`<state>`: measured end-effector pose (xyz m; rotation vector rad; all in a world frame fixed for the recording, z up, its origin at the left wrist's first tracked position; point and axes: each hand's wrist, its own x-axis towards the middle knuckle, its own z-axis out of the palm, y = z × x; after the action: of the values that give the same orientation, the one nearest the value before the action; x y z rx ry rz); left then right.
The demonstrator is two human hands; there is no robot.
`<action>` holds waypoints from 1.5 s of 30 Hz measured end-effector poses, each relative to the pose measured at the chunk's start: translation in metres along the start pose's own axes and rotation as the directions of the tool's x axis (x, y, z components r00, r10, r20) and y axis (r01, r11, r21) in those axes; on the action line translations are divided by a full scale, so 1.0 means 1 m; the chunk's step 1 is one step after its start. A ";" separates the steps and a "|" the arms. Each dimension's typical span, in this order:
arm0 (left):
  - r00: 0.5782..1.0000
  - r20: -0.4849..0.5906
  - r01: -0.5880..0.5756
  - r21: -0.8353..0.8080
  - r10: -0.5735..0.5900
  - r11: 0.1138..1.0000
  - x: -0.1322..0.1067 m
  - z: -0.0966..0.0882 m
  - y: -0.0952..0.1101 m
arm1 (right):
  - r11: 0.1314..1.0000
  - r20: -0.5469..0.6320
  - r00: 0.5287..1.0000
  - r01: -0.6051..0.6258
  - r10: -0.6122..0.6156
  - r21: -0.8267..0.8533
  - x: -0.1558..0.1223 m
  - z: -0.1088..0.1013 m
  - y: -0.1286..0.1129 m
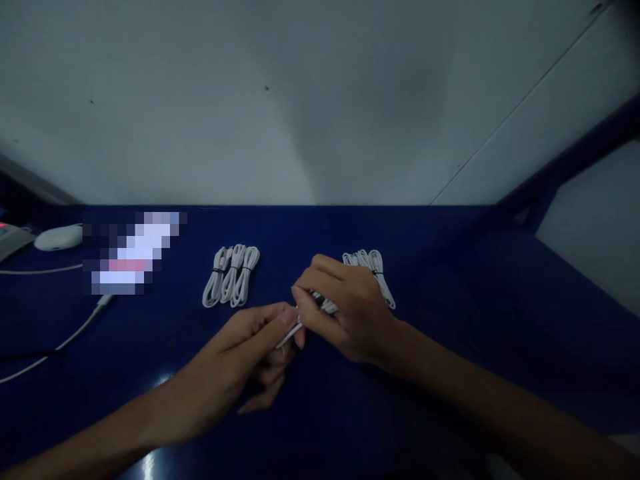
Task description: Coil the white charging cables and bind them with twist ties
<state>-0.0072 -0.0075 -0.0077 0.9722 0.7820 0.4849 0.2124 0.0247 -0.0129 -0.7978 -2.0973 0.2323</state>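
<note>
A white cable (pixel 289 335) is held between both hands over the blue table, mostly hidden by fingers. My left hand (pixel 255 343) pinches its lower end between thumb and forefinger, the other fingers curled beneath. My right hand (pixel 345 303) is closed around the upper part, where something dark, perhaps a tie, shows by the thumb. To the left lie several coiled white cables (pixel 233 277) side by side, bound with dark ties. More tied white cables (pixel 377 267) lie behind my right hand, which partly covers them.
On the left, a blurred-out lit screen (pixel 133 257) lies with a white cord (pixel 83 331) running from it. Beyond it are a white rounded object (pixel 59 237) and a device with a red light (pixel 13 239). A pale wall (pixel 280 133) rises behind the blue table (pixel 300 227).
</note>
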 end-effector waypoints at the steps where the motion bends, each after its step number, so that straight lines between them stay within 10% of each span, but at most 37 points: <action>1: 1.000 0.025 0.015 -0.028 -0.015 0.999 0.000 0.001 0.000 | 1.000 0.010 1.000 0.024 -0.024 -0.012 0.000 0.000 0.002; 12: 0.992 -0.126 0.020 0.127 -0.004 0.992 -0.007 0.014 0.009 | 0.989 -0.009 0.999 -0.050 0.049 -0.137 -0.002 0.003 -0.006; 25: 0.990 0.101 0.104 -0.057 -0.098 0.993 0.000 0.005 0.008 | 0.971 -0.120 0.982 0.116 -0.143 -0.211 -0.005 0.004 -0.003; 36: 0.985 -0.172 0.036 0.128 -0.014 0.991 -0.011 0.015 0.009 | 0.992 -0.080 0.989 -0.126 0.124 -0.013 -0.003 0.001 -0.010; 45: 0.990 0.077 0.120 -0.075 -0.114 0.990 -0.004 0.008 0.009 | 0.988 -0.179 0.974 0.121 -0.137 -0.098 -0.006 0.010 0.000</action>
<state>-0.0041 -0.0099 0.0038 0.8604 0.7447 0.3739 0.2069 0.0221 -0.0226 -0.7018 -1.9843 -0.0040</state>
